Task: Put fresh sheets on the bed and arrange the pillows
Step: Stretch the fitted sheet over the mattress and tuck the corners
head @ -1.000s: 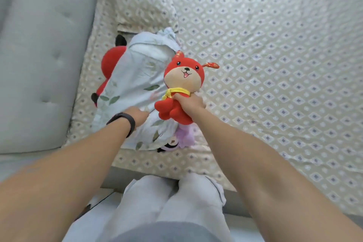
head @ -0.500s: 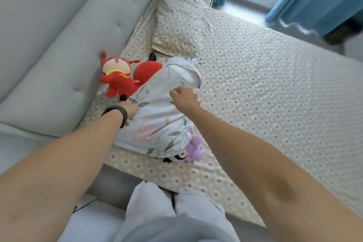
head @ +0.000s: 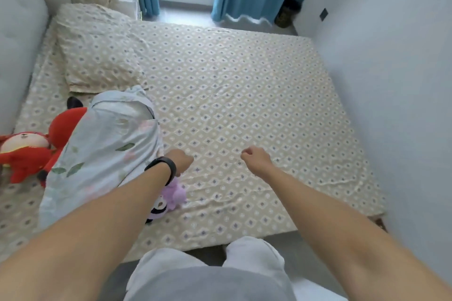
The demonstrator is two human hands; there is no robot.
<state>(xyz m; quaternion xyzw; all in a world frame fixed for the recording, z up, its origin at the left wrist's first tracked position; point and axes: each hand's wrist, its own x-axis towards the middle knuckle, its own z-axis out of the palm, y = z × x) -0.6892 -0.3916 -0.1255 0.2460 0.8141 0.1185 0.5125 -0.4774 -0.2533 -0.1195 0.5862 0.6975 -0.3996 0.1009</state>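
Hands, my left hand (head: 182,160) and right hand (head: 255,159), now hover loosely curled, holding nothing; red plush toy (head: 22,151) released at frame left, beside pale leaf-print pillow (head: 107,144), so arranging continues.

Fitted sheet (head: 244,105), beige with diamond print, spread flat over mattress, slight wrinkles near front edge. Matching pillow (head: 97,51) flat at head end. Pale blue leaf-print pillow (head: 107,146) lying just below it
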